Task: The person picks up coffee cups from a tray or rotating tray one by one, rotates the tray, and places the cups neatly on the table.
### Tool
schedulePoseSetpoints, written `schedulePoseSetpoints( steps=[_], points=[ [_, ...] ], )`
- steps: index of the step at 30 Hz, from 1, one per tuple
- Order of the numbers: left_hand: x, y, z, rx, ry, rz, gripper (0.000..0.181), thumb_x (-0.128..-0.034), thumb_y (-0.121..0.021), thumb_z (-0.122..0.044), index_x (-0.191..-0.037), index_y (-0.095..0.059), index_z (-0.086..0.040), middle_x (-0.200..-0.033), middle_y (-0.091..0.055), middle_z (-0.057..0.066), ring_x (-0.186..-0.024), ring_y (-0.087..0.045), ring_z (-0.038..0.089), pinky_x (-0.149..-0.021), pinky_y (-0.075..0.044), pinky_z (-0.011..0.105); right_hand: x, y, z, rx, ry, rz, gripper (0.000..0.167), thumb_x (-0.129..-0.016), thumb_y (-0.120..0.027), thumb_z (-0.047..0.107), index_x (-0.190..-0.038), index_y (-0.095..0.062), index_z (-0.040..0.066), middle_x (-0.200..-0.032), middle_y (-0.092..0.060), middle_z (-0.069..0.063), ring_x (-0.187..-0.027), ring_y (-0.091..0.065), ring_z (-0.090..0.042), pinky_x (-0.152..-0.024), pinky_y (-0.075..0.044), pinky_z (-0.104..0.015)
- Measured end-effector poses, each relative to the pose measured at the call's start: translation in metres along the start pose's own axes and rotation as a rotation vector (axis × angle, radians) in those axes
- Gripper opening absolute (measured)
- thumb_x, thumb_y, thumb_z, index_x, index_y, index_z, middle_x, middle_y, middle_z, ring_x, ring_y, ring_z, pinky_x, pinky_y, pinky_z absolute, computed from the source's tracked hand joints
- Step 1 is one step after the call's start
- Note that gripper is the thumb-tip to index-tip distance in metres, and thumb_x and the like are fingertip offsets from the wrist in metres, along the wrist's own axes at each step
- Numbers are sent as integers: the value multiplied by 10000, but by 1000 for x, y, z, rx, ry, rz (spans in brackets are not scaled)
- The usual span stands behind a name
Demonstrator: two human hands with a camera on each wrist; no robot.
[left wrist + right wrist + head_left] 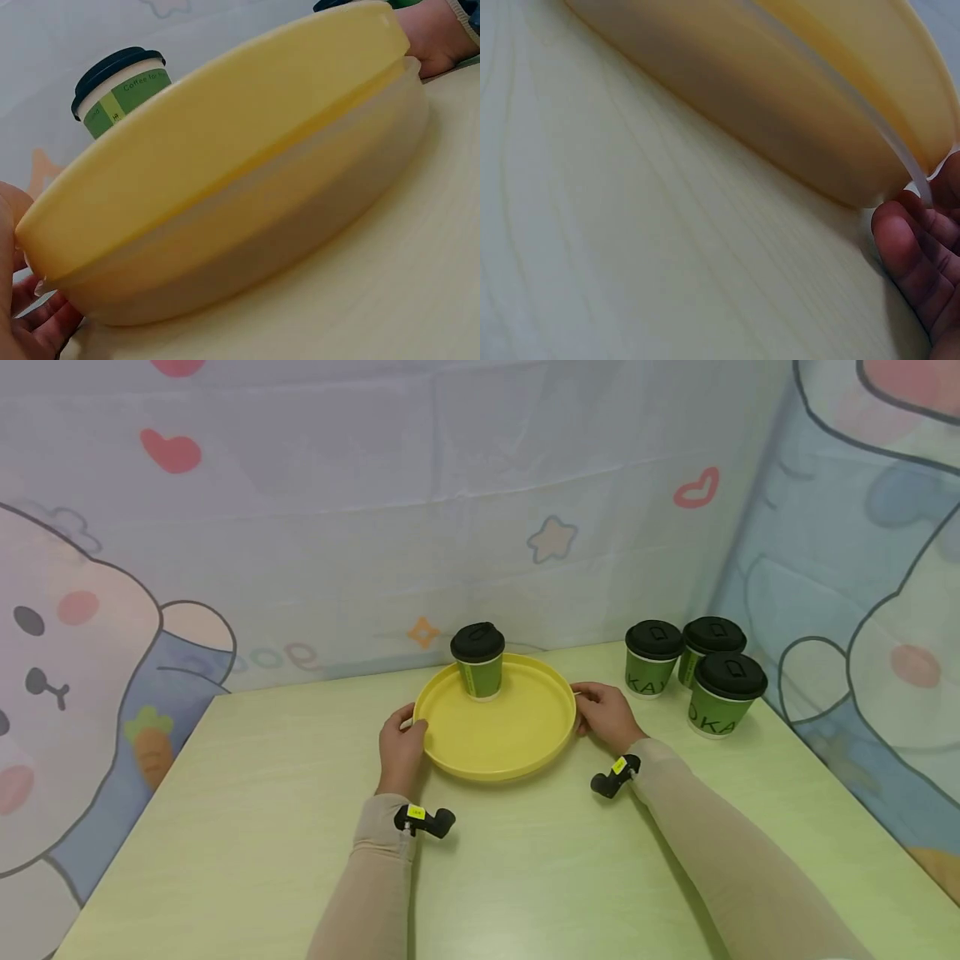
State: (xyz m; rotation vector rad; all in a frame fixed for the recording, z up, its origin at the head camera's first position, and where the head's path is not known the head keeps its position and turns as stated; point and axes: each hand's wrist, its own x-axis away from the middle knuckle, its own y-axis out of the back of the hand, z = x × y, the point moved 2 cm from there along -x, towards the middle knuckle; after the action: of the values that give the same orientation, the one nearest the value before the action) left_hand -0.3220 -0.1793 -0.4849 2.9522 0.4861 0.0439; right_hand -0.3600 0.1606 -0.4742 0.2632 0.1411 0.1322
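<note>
A round yellow tray [498,739] is between the two hands, near the back of the table. My left hand [401,747] grips its left edge, with the thumb at the rim and fingers curled below. At the right edge my right hand [606,717] pinches the rim; its curled fingers [900,240] show under the edge in the right wrist view. On the tray, towards the back left, a green paper cup [482,677] with a black lid stands upright. Beneath the yellow rim, a paler band [247,255] shows in the left wrist view; whether it is a separate piece, I cannot tell.
To the right of the tray, three more lidded green cups stand close together: one at the left [651,668], one behind [712,635] and one in front [722,702]. A printed cloth [337,568] hangs along the back of the pale wooden table [247,827].
</note>
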Motion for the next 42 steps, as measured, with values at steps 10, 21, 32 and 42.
schedulePoseSetpoints(
  steps=[10, 21, 32, 42],
  points=[
    [2, 3, 7, 12, -33, -53, 408, -975, -548, -157, -1372, -614, -91, -1357, -550, 110, -1053, -603, 259, -849, -499, 348, -28, 5, -5, 115, -88, 89, 370, -1029, -511, 164, -1359, -588, 17, -1149, -663, -208, -766, -686, -217, -671, -591, -337],
    [5, 9, 9, 13, -30, -55, 401, -987, -542, -168, -1377, -614, -104, -1359, -543, 99, -1066, -603, 260, -867, -505, 364, -79, -19, 120, 579, 164, 285, 528, -999, -535, 210, -1512, -449, 119, -1547, -425, -130, -1385, -432, -352, -1097, -393, -514],
    [2, 10, 8, -35, -60, -62, 400, -990, -548, -158, -1377, -617, -85, -1373, -551, 109, -1066, -604, 273, -829, -509, 351, -98, -78, 161, 847, 304, 604, 713, -893, -566, 119, -1575, -361, 153, -1648, -213, -153, -1506, -221, -325, -1172, -279, -489],
    [3, 1, 4, -28, -73, -56, 390, -991, -547, -145, -1368, -626, -78, -1377, -548, 110, -1032, -596, 270, -797, -506, 321, -111, -89, 161, 959, 288, 651, 671, -932, -511, 146, -1583, -351, 166, -1639, -247, -155, -1497, -243, -345, -1162, -293, -494]
  ],
)
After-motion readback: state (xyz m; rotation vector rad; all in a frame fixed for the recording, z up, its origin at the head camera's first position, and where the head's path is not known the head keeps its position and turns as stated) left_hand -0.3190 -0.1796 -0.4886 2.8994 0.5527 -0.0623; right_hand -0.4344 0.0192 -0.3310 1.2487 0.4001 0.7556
